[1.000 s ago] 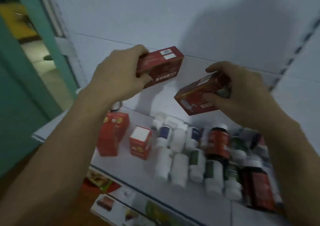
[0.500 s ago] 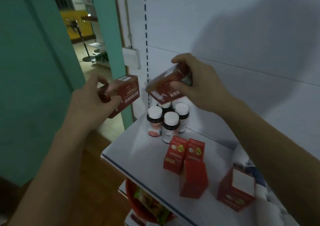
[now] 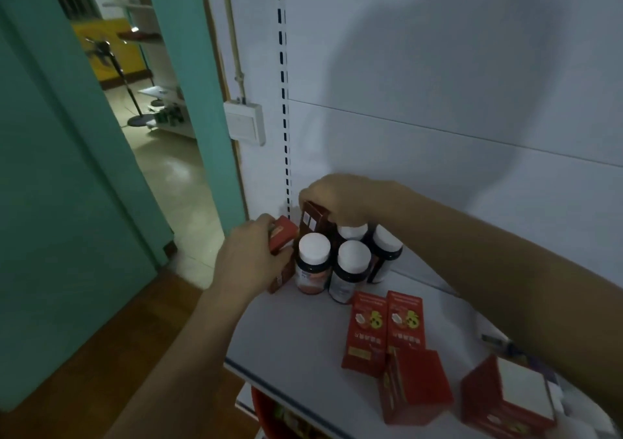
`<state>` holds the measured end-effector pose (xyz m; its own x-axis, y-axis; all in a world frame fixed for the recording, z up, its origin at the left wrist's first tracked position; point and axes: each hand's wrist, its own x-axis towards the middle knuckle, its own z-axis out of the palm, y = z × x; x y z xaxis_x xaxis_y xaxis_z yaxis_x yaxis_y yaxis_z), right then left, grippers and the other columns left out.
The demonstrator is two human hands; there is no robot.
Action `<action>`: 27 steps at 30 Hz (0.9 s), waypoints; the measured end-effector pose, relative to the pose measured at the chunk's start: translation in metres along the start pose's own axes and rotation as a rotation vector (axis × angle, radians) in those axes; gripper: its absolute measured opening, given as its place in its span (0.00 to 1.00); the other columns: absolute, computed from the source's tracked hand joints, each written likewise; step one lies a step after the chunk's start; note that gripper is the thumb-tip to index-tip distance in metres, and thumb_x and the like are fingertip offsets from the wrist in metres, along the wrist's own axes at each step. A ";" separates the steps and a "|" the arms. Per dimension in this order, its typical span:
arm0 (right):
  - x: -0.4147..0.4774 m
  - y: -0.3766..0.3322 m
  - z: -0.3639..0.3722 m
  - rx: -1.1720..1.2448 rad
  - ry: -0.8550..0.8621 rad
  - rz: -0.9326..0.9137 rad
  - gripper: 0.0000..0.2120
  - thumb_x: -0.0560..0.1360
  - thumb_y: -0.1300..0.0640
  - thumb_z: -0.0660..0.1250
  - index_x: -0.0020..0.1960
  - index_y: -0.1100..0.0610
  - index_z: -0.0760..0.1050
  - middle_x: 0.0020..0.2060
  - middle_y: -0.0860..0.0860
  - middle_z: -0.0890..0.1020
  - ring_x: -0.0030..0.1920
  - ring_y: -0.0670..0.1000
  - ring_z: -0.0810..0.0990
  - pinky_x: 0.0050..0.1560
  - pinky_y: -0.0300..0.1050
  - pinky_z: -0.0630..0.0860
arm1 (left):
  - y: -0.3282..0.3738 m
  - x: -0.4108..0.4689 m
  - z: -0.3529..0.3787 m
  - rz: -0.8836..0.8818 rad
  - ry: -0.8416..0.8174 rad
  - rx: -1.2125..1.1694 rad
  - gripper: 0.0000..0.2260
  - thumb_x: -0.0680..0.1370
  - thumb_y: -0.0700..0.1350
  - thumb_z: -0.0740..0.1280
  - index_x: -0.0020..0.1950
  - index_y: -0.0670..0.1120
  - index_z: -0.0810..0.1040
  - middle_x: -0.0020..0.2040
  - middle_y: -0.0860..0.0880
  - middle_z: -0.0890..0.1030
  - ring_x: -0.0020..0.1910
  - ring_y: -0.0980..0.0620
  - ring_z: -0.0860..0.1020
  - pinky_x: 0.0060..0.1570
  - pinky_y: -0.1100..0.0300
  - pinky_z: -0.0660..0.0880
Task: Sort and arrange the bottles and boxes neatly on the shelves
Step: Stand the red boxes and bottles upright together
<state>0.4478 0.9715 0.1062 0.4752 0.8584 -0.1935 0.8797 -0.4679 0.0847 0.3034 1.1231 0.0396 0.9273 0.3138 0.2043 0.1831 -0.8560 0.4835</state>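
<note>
Head view: the only camera, looking down on the left end of the shelf (image 3: pixel 303 334).
Left hand (image 3: pixel 249 260): fingers curled round a red box (image 3: pixel 284 234), which stands upright just left of the front bottle; its foot looks to be at shelf level.
Right hand (image 3: pixel 340 199): grips the top of a dark red box (image 3: pixel 313 220) from above, at the back corner by the slotted upright (image 3: pixel 286 155). Its base is hidden behind the bottles, so I cannot tell whether it is set down.
Bottles (image 3: pixel 354 268): four white-capped, upright, in a tight cluster, just right of both held boxes.
Other boxes (image 3: pixel 365 327): two matching red ones stand side by side in front of the bottles. Two more sit askew near the front edge.
Change: half a second ago both boxes were in the air above the bottles. Now they are lowered beside them. A second ago the hands were over a jumble of bottles further along.
Meaning: judged a placing step, nearly done; the hands have not let go yet. Those askew front boxes look to be left for sorting.
</note>
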 end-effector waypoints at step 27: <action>-0.211 0.040 0.029 0.173 -0.108 0.427 0.22 0.83 0.52 0.62 0.75 0.46 0.64 0.67 0.48 0.74 0.65 0.50 0.73 0.65 0.45 0.69 | 0.126 0.029 -0.024 0.432 -0.432 0.426 0.26 0.72 0.64 0.61 0.63 0.48 0.70 0.58 0.45 0.73 0.60 0.42 0.73 0.58 0.44 0.75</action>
<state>0.3820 0.7657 0.1219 0.7810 0.5590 -0.2784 0.5859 -0.8102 0.0168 0.3452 1.0339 0.1272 0.9750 -0.2014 -0.0938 -0.1978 -0.9792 0.0460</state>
